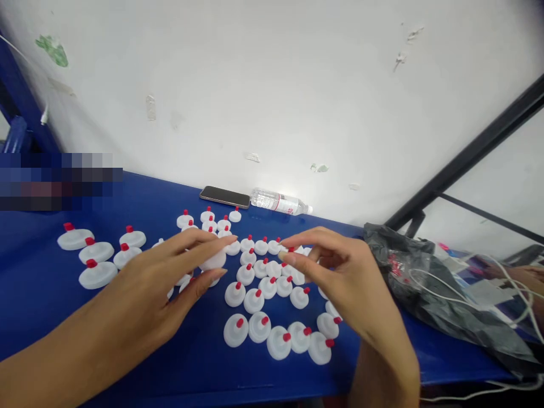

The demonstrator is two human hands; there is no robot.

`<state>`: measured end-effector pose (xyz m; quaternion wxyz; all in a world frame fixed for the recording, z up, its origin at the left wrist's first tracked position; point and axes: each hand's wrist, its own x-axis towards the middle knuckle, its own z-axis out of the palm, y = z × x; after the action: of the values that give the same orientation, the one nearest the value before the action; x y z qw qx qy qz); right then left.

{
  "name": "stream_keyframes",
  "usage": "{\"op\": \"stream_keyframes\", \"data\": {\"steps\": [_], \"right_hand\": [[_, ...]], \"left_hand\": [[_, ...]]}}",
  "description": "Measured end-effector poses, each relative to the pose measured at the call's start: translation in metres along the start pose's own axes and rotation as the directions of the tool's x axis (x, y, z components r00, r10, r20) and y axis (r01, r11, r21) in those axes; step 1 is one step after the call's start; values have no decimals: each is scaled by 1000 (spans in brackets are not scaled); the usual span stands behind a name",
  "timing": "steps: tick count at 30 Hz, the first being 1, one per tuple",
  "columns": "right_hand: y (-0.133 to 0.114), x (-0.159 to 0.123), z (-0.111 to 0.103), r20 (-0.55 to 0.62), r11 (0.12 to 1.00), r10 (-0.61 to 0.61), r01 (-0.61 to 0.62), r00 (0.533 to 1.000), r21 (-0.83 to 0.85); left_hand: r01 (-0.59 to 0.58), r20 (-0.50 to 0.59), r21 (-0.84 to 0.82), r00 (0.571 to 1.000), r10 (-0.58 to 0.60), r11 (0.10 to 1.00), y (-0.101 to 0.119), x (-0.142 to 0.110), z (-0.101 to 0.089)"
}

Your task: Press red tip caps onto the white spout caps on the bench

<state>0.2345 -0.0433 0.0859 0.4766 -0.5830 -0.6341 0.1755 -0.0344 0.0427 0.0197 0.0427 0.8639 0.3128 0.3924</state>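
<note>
Several white plastic caps with red tips [259, 326] lie clustered on a blue table [38, 300]. My left hand [165, 283] reaches in from the lower left. Its fingers and thumb are closed round a white cap [213, 260] at the left side of the cluster. My right hand [344, 277] comes in from the lower right, fingers curled. Its thumb and fingertips pinch a red-tipped cap [291, 250] above the middle of the cluster. The two hands are a short way apart.
Wider white caps [97, 253] sit at the left. A phone [224, 196] and a lying water bottle [278, 202] rest by the white wall. A black plastic bag [420, 294] with white cable [467, 286] fills the right. A black bar [467, 153] slants beyond.
</note>
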Motion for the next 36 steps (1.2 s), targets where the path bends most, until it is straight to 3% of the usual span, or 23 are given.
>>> {"op": "stream_keyframes", "data": {"steps": [3,8,15,26,29,32,36], "right_hand": [[-10,-2,16,-11,993,-23,24,1000,114],[-16,-5,31,121,978,42,-65,992,196],[-13,-5,38,167,969,61,-99,984,226],[-12,-5,43,174,995,60,-72,983,65],[-13,-4,41,179,992,81,-96,980,76],[-13,-3,39,192,994,81,-94,978,60],[-13,-5,38,316,999,21,-33,948,31]], "left_hand": [[-139,-6,-5,990,139,990,10,-2,8],[-62,-81,-20,995,60,998,21,-5,12],[-50,-89,-5,995,49,999,24,-5,7],[-181,-96,73,977,188,981,22,-10,9],[-122,-99,59,987,127,991,25,-11,8],[-35,-185,1,982,34,999,29,-11,9],[27,-278,-49,960,-39,998,32,-14,8]]}}
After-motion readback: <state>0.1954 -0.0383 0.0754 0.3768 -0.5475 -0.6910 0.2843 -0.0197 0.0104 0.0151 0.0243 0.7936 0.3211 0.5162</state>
